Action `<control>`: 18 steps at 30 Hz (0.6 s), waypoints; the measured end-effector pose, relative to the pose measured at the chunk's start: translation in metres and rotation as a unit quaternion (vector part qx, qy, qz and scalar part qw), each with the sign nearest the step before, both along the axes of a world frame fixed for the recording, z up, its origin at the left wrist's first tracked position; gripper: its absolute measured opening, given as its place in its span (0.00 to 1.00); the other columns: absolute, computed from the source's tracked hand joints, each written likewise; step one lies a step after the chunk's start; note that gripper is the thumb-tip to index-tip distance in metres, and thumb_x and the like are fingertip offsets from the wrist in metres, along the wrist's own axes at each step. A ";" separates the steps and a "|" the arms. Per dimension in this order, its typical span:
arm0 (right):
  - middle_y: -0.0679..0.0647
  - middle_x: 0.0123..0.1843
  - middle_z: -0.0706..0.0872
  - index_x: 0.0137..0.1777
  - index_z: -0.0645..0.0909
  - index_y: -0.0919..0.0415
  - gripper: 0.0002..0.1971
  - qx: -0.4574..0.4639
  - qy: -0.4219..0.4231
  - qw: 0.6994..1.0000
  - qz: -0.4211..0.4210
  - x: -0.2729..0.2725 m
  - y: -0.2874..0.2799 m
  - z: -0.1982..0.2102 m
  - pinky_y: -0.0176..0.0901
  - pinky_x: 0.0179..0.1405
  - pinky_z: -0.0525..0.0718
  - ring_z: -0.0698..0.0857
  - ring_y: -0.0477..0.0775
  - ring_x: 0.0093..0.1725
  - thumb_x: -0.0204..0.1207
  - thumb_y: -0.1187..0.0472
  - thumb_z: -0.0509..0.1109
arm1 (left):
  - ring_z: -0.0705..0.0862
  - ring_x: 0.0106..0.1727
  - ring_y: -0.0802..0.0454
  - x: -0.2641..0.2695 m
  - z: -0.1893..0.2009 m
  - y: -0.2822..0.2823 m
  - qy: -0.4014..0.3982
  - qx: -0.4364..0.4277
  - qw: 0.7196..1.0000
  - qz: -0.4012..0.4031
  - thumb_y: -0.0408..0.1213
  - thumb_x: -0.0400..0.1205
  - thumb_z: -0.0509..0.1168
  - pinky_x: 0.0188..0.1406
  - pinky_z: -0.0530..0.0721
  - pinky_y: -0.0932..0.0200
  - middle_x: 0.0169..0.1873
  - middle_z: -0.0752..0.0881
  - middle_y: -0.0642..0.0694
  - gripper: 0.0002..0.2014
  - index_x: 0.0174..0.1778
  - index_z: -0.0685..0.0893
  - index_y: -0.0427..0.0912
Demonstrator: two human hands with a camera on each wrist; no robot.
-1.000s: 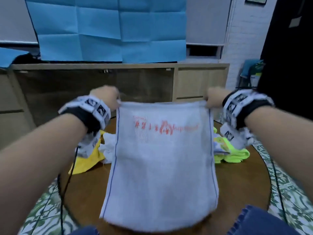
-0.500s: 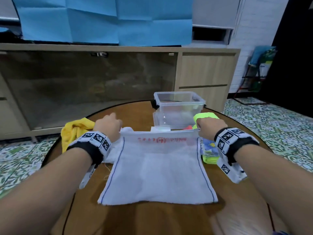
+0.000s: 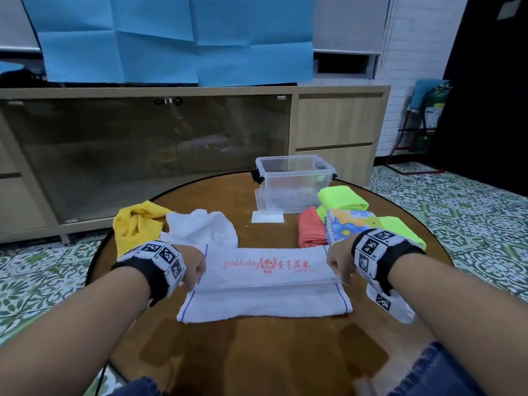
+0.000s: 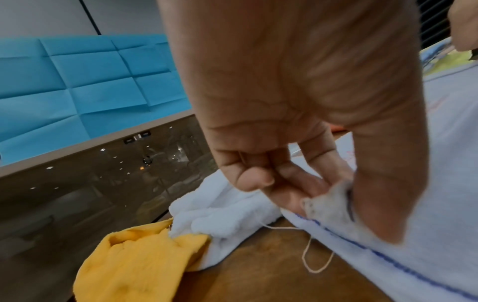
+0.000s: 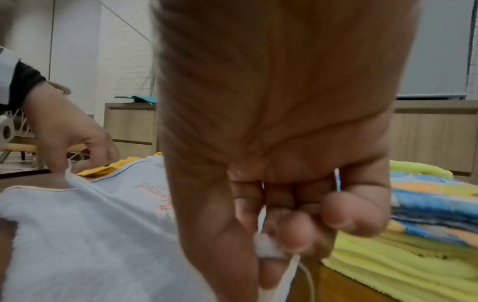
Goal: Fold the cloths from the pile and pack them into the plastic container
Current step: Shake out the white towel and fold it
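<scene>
A white towel (image 3: 265,284) with red lettering and blue side stripes lies on the round wooden table (image 3: 257,352), its far edge folded toward me. My left hand (image 3: 194,270) pinches that edge's left corner (image 4: 328,202). My right hand (image 3: 338,264) pinches the right corner (image 5: 269,248). The clear plastic container (image 3: 294,181) stands open at the table's far side. Loose yellow (image 3: 137,224) and white (image 3: 203,227) cloths lie at the left. Folded coral (image 3: 310,231), floral (image 3: 348,224) and neon green (image 3: 340,198) cloths sit at the right.
A small clear plastic piece (image 3: 267,217) lies flat in front of the container. A low wooden cabinet (image 3: 171,144) with dark glass doors runs behind the table. Patterned green floor tiles (image 3: 457,201) surround it. My denim-clad knees (image 3: 437,372) are at the near edge.
The towel went from hanging in the air to lying on the table. Both hands then drew its far edge back toward me, folding it over.
</scene>
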State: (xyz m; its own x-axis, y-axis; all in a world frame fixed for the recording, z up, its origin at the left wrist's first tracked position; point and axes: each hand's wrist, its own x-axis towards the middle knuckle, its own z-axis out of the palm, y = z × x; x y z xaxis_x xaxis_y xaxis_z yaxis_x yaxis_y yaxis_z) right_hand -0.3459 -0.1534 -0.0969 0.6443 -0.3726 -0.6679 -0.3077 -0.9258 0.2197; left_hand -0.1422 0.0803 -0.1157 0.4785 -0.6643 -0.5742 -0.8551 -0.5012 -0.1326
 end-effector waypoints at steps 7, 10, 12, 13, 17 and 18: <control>0.48 0.31 0.75 0.34 0.73 0.56 0.11 -0.009 0.058 0.998 0.021 -0.003 0.010 -0.016 0.35 0.31 0.72 0.73 0.45 0.30 0.75 0.62 0.72 | 0.71 0.20 0.61 -0.003 -0.006 0.005 0.083 0.044 0.995 0.013 0.30 0.72 0.73 0.22 0.69 0.69 0.12 0.76 0.57 0.17 0.21 0.75 0.45; 0.49 0.30 0.74 0.32 0.71 0.57 0.14 0.009 0.052 0.999 0.013 -0.004 0.011 -0.019 0.33 0.27 0.70 0.71 0.45 0.28 0.75 0.65 0.71 | 0.71 0.17 0.63 -0.008 -0.009 0.003 0.087 0.061 0.994 0.014 0.29 0.73 0.72 0.18 0.68 0.71 0.11 0.76 0.58 0.16 0.22 0.75 0.44; 0.50 0.30 0.73 0.31 0.70 0.58 0.15 0.030 0.052 0.998 -0.001 -0.004 0.012 -0.019 0.29 0.22 0.69 0.70 0.44 0.27 0.76 0.68 0.70 | 0.72 0.17 0.63 -0.010 -0.009 0.004 0.085 0.064 0.994 0.014 0.30 0.73 0.72 0.18 0.68 0.72 0.11 0.76 0.58 0.15 0.22 0.76 0.44; 0.51 0.30 0.72 0.30 0.71 0.59 0.15 0.034 0.055 0.998 -0.004 -0.005 0.012 -0.021 0.28 0.20 0.68 0.69 0.44 0.27 0.76 0.68 0.70 | 0.72 0.18 0.63 -0.010 -0.010 0.004 0.087 0.068 0.994 0.016 0.30 0.73 0.72 0.20 0.69 0.71 0.11 0.76 0.58 0.15 0.23 0.76 0.44; 0.47 0.31 0.74 0.47 0.83 0.59 0.02 -0.025 0.002 1.000 0.011 -0.014 0.023 -0.032 0.31 0.24 0.73 0.71 0.43 0.27 0.76 0.63 0.71 | 0.75 0.21 0.63 -0.011 -0.014 0.004 0.102 0.092 0.990 0.012 0.29 0.72 0.73 0.25 0.70 0.66 0.12 0.78 0.58 0.14 0.24 0.77 0.42; 0.46 0.30 0.73 0.50 0.82 0.54 0.05 -0.049 -0.029 0.998 0.015 -0.017 0.025 -0.038 0.32 0.26 0.73 0.71 0.43 0.27 0.76 0.62 0.70 | 0.74 0.22 0.61 -0.013 -0.015 0.004 0.094 0.097 0.991 0.012 0.30 0.72 0.73 0.25 0.69 0.66 0.12 0.77 0.58 0.14 0.24 0.77 0.43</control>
State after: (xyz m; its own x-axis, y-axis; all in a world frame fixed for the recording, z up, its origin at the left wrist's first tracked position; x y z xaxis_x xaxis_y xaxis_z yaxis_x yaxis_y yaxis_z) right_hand -0.3625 -0.1288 -0.1345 0.6930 -0.4152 -0.5894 -0.2959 -0.9093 0.2926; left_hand -0.1547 0.0839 -0.1307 0.3656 -0.5223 -0.7704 -0.8615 -0.5033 -0.0676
